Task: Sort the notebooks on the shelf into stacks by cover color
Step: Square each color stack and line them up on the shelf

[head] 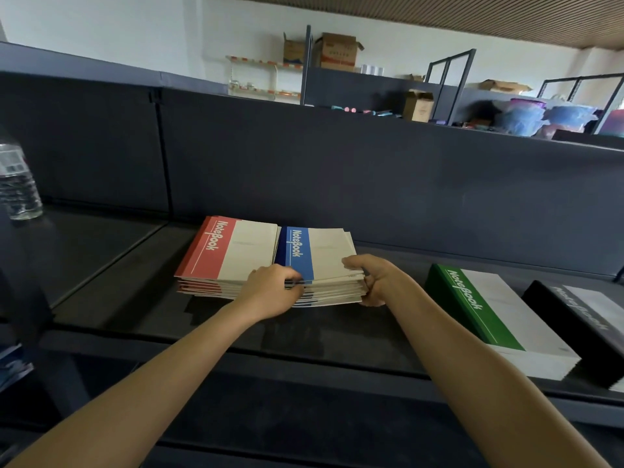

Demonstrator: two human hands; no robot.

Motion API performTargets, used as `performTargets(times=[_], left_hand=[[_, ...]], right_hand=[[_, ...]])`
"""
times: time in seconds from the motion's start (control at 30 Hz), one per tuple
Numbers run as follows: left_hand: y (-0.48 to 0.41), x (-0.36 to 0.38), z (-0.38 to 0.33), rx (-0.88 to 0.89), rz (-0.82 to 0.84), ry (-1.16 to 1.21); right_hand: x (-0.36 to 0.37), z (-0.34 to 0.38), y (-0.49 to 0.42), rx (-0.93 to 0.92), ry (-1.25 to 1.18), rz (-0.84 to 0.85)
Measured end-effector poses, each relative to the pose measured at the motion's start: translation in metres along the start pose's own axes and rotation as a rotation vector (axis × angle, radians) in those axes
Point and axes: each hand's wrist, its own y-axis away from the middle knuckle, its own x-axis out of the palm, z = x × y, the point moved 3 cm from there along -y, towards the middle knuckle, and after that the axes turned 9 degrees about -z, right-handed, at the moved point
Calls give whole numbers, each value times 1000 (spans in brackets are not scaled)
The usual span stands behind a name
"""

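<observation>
Head view: at the centre of the frame your hands are on the blue notebook stack [324,251], which lies on the dark shelf [118,282]. Your left hand [273,292] curls its fingers against the stack's near left edge. Your right hand [374,278] grips the near right corner, with the thumb on the top cover and the fingers wrapped round the side. The blue band reads "NoteBook" in white. Touching it on the left is the red notebook stack [233,251], which carries the same word. Toward the lower right lies the green notebook stack [472,309], also marked "NoteBook". Just beside that, at the frame's right edge, is the black notebook stack [574,319], its grey lettering blurred. A clear water bottle [18,184] stands at the far left, its label unreadable.
</observation>
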Motion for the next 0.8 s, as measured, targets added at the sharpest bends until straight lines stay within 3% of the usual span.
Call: performTargets(times=[0.17,0.4,0.57,0.7,0.8], left_hand=[[-1,1,3,-20,-29,99],[1,0,-5,-53,-262,292],[-8,27,-16,-381,-40,635],[-6,52,-26,-766,227,1174],[-9,53,-23,-800,252,1105]], right_hand=[[7,-6,7,-24,-35,10],[-35,-21,12,48,-146,-51],[-72,-41,24,70,-251,-93],[-83,-55,41,64,-293,-83],[-88,-65,46,63,-313,-92]])
